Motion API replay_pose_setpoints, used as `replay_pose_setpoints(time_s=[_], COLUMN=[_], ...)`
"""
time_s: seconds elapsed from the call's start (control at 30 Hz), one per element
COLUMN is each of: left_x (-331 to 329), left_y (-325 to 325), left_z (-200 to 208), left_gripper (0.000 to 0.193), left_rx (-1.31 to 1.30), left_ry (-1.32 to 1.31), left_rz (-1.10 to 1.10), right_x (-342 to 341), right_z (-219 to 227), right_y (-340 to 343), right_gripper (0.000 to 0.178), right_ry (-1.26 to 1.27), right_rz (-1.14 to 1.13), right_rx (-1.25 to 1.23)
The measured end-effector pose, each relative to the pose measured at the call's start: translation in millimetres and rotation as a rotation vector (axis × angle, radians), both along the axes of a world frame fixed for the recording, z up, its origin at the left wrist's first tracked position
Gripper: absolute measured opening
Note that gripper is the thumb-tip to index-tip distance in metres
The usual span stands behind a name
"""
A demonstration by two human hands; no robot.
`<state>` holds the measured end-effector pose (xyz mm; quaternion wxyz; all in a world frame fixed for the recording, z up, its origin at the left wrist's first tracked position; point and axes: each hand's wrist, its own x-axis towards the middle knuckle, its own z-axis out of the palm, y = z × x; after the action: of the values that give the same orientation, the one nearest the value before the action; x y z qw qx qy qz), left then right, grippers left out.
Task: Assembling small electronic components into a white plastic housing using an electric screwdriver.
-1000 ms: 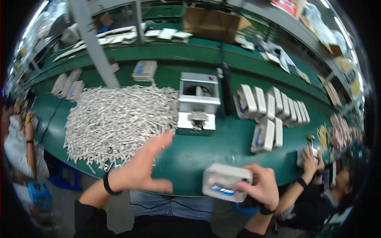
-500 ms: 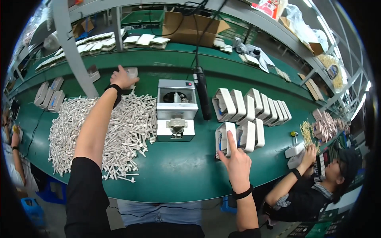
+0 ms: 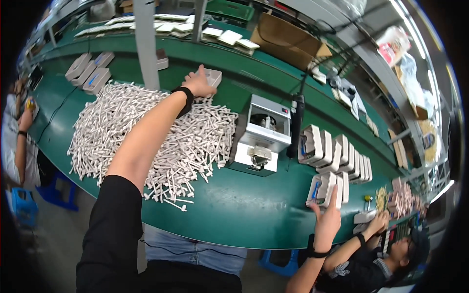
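Left hand (image 3: 198,84) at far box (image 3: 214,77) (can't tell if clamped), right hand (image 3: 327,228) spread at near box (image 3: 324,189); best grip squarely, clear of white sticks (image 3: 198,136).

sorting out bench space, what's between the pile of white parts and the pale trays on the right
The head view shows a silver machine, then, nearest the trays, a black tool; nearer the person, bare green tabletop.

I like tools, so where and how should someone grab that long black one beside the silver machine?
Take the black tool around its thick upper body, probably from the right. It looks nearly upright, thin tip down; the silver machine crowds its left, while its upper right side looks freer.
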<state>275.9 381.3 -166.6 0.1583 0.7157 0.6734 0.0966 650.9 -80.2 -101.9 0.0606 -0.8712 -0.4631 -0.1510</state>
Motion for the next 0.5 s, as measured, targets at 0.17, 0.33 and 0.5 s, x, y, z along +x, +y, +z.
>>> replay_pose_setpoints(time_s=[0.17,0.33,0.5], left_x=[-39,-91,-146], left_y=[-7,-112,-261], left_z=[18,110,154], left_gripper=[0.133,0.118,0.104], left_rx=[0.015,0.186,0.273], left_ry=[-0.676,-1.113,-1.370], left_rz=[0.148,0.020,-0.081], right_x=[-122,-238,-314], right_z=[72,37,-27], right_y=[38,172,341], right_gripper=[0.065,0.028,0.048], right_ry=[0.389,0.333,0.289], right_rz=[0.389,1.178,0.543], right_rx=[0.157,0.339,-0.087])
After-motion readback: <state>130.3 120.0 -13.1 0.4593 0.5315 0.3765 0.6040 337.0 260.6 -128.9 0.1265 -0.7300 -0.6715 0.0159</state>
